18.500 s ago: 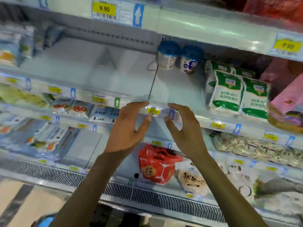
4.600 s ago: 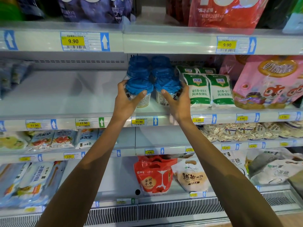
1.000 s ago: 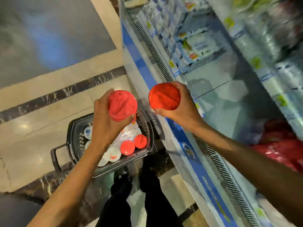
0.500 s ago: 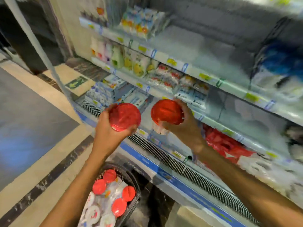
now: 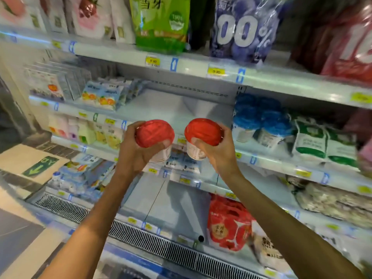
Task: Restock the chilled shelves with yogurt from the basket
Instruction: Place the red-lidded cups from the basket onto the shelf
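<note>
My left hand (image 5: 134, 154) grips a white yogurt cup with a red lid (image 5: 154, 133). A second red-lidded yogurt cup (image 5: 203, 132) is gripped by my right hand (image 5: 218, 156). Both cups are raised side by side in front of the chilled shelf (image 5: 177, 109), level with its front edge. To the right on that shelf stand several blue-lidded yogurt cups (image 5: 261, 121) in rows. The basket is out of view.
White and green pouches (image 5: 324, 141) sit right of the blue-lidded cups. Flat packs (image 5: 104, 95) fill the shelf's left end. Large bags (image 5: 241, 29) stand on the shelf above. Lower shelves hold packets and a red bag (image 5: 227, 222). A vent grille (image 5: 153, 240) runs along the bottom.
Both hands have lifted the red-lidded cups from low beside the basket up to the shelf with the blue-lidded cups. The view has swung up and the basket has left the frame.
</note>
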